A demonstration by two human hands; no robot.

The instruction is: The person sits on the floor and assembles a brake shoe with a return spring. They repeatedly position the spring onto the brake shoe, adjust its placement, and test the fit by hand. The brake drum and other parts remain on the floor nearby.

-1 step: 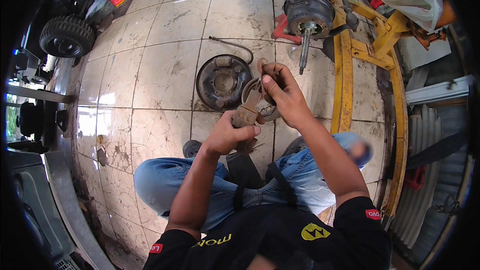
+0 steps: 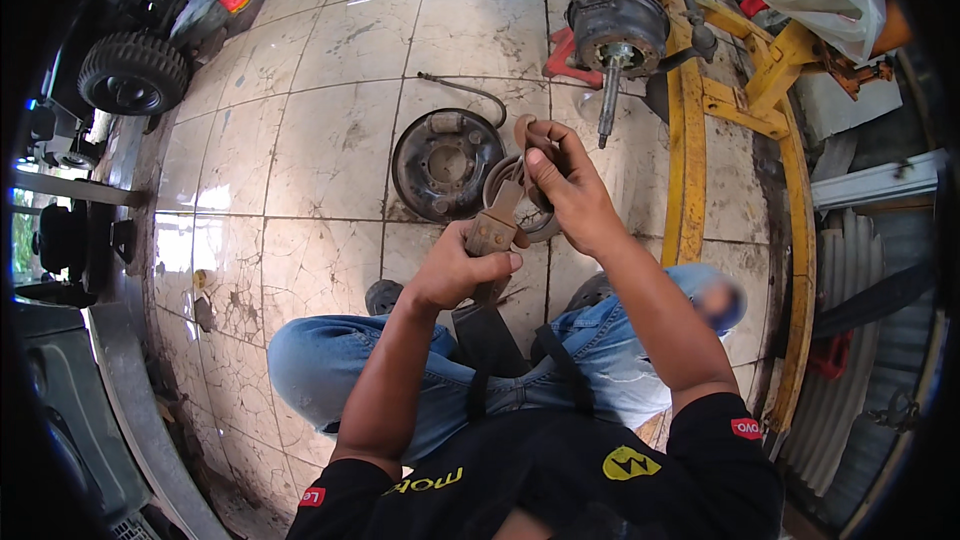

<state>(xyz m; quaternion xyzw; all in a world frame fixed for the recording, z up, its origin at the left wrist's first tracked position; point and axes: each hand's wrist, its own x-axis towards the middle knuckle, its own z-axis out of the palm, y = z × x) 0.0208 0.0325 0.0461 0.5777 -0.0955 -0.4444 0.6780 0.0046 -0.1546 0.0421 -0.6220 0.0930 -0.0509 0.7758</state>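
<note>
My left hand (image 2: 455, 265) is closed around a brown, worn metal piece (image 2: 490, 234) with rivet-like spots and a flat grey tongue pointing up and away from me. Just beyond it, my right hand (image 2: 568, 185) pinches a curved, rusty brown metal part (image 2: 524, 128) between thumb and fingers. The exact kind of both parts is unclear, and the fingers cover much of them. Below my hands on the floor is a round, ring-like metal part (image 2: 543, 232), partly hidden. Left of it lies a black round brake backing plate (image 2: 412, 162) with a central hole.
A thin dark hose (image 2: 465, 88) lies beyond the plate. An axle with a black hub (image 2: 618, 22) and protruding shaft stands ahead on the right. Yellow metal frame (image 2: 685, 165) runs along the right side. A vehicle tyre (image 2: 134, 73) is at far left. Tiled floor (image 2: 325, 155) lies between.
The curved rusty part in my right hand has turned slightly, showing more of its broad face. My left hand and its piece stay in place.
</note>
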